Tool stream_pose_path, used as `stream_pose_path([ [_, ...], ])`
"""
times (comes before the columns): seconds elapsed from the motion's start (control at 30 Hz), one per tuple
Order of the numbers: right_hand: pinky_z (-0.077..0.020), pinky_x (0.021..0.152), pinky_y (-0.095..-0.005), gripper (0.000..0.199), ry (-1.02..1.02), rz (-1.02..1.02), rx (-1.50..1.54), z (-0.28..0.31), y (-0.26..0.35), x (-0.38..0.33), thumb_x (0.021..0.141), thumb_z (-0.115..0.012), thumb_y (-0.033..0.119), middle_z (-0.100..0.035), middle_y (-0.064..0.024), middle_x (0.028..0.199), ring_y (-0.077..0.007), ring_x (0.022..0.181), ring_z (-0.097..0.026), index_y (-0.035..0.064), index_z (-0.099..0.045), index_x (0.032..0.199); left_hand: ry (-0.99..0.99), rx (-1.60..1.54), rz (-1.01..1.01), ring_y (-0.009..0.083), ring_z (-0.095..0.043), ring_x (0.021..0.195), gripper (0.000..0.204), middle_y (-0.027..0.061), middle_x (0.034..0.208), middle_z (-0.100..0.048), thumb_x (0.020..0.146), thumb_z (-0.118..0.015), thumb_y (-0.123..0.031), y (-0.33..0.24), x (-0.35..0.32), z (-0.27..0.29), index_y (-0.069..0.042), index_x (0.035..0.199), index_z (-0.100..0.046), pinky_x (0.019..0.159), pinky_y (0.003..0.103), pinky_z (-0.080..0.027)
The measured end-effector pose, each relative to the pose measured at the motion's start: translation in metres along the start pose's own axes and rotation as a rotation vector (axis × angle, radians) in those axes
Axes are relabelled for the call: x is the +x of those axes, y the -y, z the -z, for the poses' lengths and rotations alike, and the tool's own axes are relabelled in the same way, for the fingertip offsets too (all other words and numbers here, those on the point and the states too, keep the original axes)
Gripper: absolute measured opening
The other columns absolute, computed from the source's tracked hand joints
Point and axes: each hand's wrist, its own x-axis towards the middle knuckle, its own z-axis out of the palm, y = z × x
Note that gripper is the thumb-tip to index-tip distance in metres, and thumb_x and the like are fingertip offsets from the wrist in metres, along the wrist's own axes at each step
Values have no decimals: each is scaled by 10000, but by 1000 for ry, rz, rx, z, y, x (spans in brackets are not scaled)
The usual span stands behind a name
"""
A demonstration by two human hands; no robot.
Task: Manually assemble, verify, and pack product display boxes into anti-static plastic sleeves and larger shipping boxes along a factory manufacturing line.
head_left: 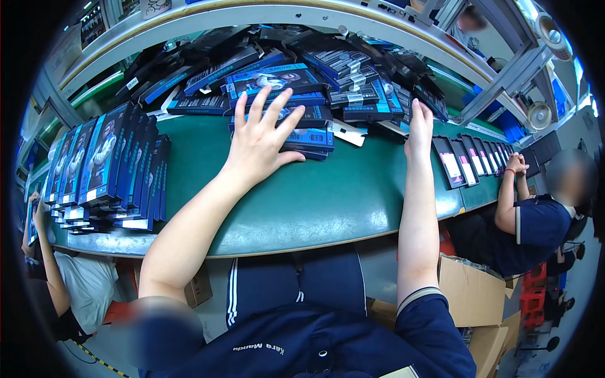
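Observation:
My left hand (pixel 263 135) is spread out with its fingers apart, resting over the front of a small stack of flat black-and-blue printed boxes (pixel 315 137). The top box (pixel 296 77) of that stack lies just past my fingertips. Farther right, my right hand (pixel 418 129) is held edge-on with its fingers stretched away from me, beside the right end of the box pile (pixel 372 101). I see nothing held in it, though its palm side is partly hidden. Near it, a pale open flap (pixel 348 133) sticks out from under the boxes.
Stacked matching boxes (pixel 101 157) stand at the left on the green table (pixel 302 208). A row of black trays (pixel 449 162) runs along the right, beside a seated person with clasped hands (pixel 517 165). A metal shelf frame spans the back. Open cartons (pixel 469 286) sit below right.

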Motion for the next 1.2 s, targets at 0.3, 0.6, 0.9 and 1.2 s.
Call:
stream_pose_path([
  [0.3,-461,868,-302,463,80,15,-166,7,-11,6,969,-583,410,-625,-106,1146,-175,1029,-570,22,-597,1222,-61,-24,10,402,-319,1380,859,118,1416,-457,567,-833,-606,6,0,-9,-167,1274,-620,1130,645,-175],
  [0.6,-449,948,-358,482,-91,45,-215,6,-21,14,981,-557,418,-563,-164,1219,-246,1125,-552,-11,-577,1200,-5,-24,50,387,-261,1426,903,117,1497,-373,600,-844,-573,10,-6,7,-219,1375,-544,1156,627,-139],
  [0.9,-451,948,-371,417,-97,87,-236,9,-31,19,973,-567,360,-541,-166,1221,-264,1116,-549,3,-561,1189,8,-139,138,406,-189,1447,706,165,1493,-343,738,-819,-425,18,-13,-2,-213,1356,-551,1159,631,-109],
  [1.2,-458,925,-356,424,-81,73,-224,6,-36,18,949,-608,325,-534,-160,1221,-247,1097,-547,-6,-544,1207,24,-121,76,400,-167,1457,602,162,1508,-313,754,-814,-368,18,-15,0,-203,1290,-598,1154,639,-91],
])
